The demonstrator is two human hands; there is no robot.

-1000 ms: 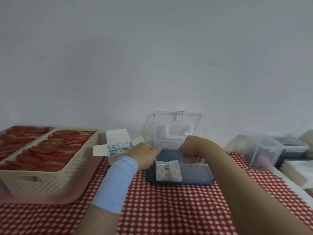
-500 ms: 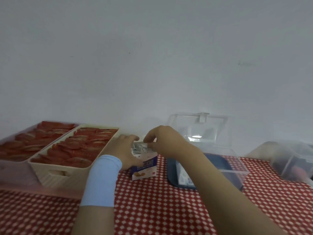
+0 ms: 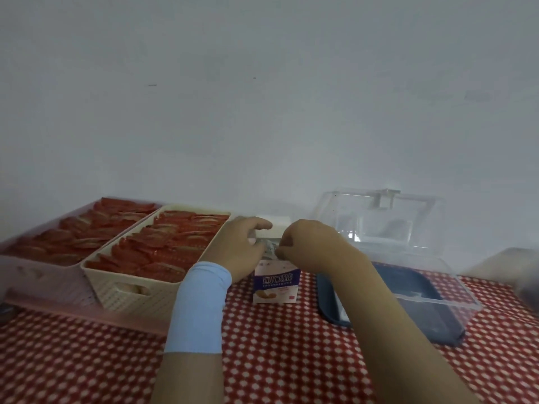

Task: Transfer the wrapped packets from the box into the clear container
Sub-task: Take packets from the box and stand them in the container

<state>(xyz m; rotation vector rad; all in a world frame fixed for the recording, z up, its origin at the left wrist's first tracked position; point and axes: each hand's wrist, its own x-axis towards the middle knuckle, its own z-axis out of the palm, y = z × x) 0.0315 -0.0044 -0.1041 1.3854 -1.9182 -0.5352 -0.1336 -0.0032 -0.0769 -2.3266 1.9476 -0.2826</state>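
Two bare hands met over one small white-and-purple cardboard box (image 3: 276,284) standing upright on the red-and-white checked tablecloth (image 3: 291,360), just below the centre of the frame. The left hand (image 3: 237,252), with a pale blue band on its wrist, curled around the box's left side and steadied it. The right hand (image 3: 313,246) had its fingertips (image 3: 282,243) pinched together at the open top, where a silvery wrapped packet (image 3: 269,249) showed between the two hands; whether the pinch had truly closed on it could not be told, though it looked likely.

One clear plastic container (image 3: 437,298) with a dark blue base sat to the right of the box, its lid raised behind it. So the drop point lay directly right of the pinch, on the right hand's side, making that hand the natural carrier. How many packets remained inside the box was hidden.

At the left of the frame stood one cream perforated basket (image 3: 137,284) and one pink tray (image 3: 43,275), both filled with red wrapped items.
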